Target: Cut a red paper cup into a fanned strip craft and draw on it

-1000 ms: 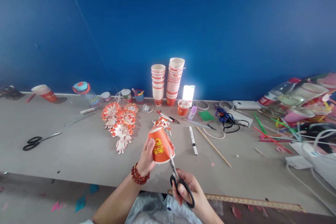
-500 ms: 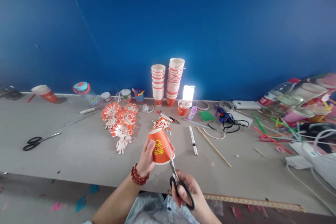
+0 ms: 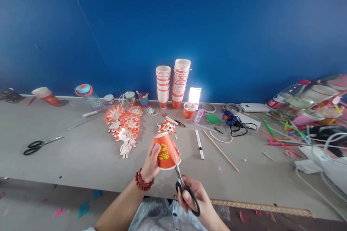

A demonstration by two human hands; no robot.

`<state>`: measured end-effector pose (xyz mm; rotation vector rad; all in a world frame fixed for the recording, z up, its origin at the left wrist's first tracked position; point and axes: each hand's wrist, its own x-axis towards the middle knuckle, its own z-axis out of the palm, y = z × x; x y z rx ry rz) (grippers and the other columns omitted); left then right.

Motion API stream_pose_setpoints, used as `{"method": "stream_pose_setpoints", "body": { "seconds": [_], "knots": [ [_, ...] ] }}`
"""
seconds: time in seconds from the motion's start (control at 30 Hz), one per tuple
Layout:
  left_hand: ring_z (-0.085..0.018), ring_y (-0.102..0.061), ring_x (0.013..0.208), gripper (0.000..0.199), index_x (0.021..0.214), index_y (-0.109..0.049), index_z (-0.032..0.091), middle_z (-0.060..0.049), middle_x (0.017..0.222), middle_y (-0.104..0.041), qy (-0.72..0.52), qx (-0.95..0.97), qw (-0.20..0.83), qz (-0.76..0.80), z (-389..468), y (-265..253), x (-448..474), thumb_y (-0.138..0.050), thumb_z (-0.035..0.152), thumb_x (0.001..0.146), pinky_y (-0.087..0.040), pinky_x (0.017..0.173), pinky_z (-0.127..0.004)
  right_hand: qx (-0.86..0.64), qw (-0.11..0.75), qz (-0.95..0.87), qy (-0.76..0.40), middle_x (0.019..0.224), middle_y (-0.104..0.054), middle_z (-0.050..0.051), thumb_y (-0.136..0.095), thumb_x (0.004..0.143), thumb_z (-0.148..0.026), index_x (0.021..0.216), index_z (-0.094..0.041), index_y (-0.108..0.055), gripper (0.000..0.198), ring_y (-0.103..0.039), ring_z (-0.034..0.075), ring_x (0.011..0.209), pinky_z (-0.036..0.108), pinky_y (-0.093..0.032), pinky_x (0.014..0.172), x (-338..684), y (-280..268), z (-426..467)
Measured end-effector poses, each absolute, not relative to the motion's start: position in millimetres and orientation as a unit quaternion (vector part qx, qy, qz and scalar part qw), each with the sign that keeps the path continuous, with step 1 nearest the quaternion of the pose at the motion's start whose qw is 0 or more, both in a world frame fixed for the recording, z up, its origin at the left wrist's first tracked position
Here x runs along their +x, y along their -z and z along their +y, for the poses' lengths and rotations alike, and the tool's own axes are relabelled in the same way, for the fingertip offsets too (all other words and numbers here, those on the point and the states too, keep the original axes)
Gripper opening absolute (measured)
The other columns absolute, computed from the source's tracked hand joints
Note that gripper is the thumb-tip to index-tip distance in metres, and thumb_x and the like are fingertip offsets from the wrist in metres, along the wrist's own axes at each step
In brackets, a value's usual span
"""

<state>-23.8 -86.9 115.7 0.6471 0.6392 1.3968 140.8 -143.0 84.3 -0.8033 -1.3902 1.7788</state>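
Note:
An orange paper cup (image 3: 166, 151) with yellow printing is tilted upside down, its white rim toward me. My left hand (image 3: 152, 162), with red beads at the wrist, wraps round the cup's left side. My right hand (image 3: 196, 196) has its fingers in the black handles of a pair of scissors (image 3: 179, 175). The blades are slightly parted at the cup's rim, one lying over the printed side; where the other blade runs is hidden. Just beyond the cup lie orange and white paper scraps (image 3: 166, 127). Several paper figures with orange fringes (image 3: 126, 135) lie to the left.
Two tall stacks of paper cups (image 3: 163, 88) stand by the blue wall, beside a lit phone (image 3: 194, 97). A second pair of scissors (image 3: 40, 145) lies far left. Right of my hands are a marker (image 3: 200, 145), a wooden stick (image 3: 221, 151) and a blue glue gun (image 3: 233, 119).
Almost nothing differs. Both hands, the cup and the scissors keep nearly the same place, and the camera view has shifted very slightly.

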Motion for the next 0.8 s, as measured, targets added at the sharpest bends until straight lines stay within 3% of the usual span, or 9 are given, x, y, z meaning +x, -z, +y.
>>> {"method": "stream_pose_setpoints", "body": {
  "seconds": [0.4,0.67,0.8],
  "knots": [
    [-0.029,-0.069,0.087,0.05,0.099,-0.064,0.014,-0.012,0.089,-0.07,-0.606,0.296,0.685,0.277,-88.5,-117.6,-23.4,-0.067,0.059,0.076,-0.053,0.086,-0.048,-0.299,0.362,-0.525,-0.71,0.05,-0.052,-0.002,-0.06,0.075,-0.076,0.077,-0.017,-0.048,0.06,-0.038,0.008,0.041,0.021,-0.027,0.046,138.1,-85.1,-145.5],
    [-0.029,-0.069,0.092,0.047,0.102,-0.063,0.015,-0.013,0.095,-0.071,-0.615,0.304,0.676,0.271,-87.9,-112.8,-24.4,-0.064,0.057,0.08,-0.054,0.086,-0.045,-0.334,0.366,-0.531,-0.688,0.044,-0.044,-0.006,-0.058,0.077,-0.076,0.069,-0.02,-0.043,0.059,-0.029,0.006,0.037,0.021,-0.022,0.042,137.7,-85.7,-145.4],
    [-0.03,-0.068,0.094,0.049,0.1,-0.064,0.016,-0.012,0.093,-0.071,-0.609,0.304,0.68,0.274,-87.6,-115.0,-23.0,-0.065,0.059,0.078,-0.054,0.086,-0.046,-0.338,0.362,-0.535,-0.684,0.043,-0.047,-0.005,-0.058,0.077,-0.075,0.069,-0.02,-0.041,0.058,-0.032,0.006,0.037,0.022,-0.022,0.043,138.7,-85.7,-144.9]
  ]
}}
